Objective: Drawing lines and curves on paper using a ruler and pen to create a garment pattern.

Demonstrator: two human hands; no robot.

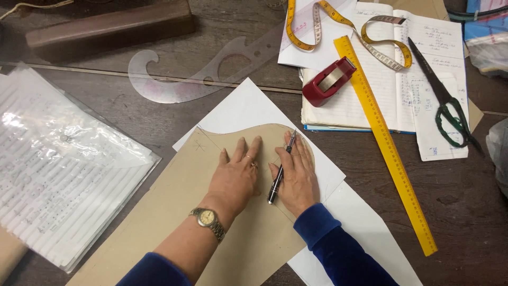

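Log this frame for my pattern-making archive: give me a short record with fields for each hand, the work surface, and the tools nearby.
left hand: flat on brown paper pattern, fingers spread
right hand: holds pen, tip on the pattern
under pattern: white paper
tools at right: yellow ruler, scissors, tape measure, red tape dispenser
above: clear curve template

Pattern piece at frame centre, tools to the upper right.
The card pattern (211, 212) lies on paper sheets (248, 108); ruler (389, 148), tape dispenser (329, 80) and scissors (444, 100) rest on the notebook (391, 69).
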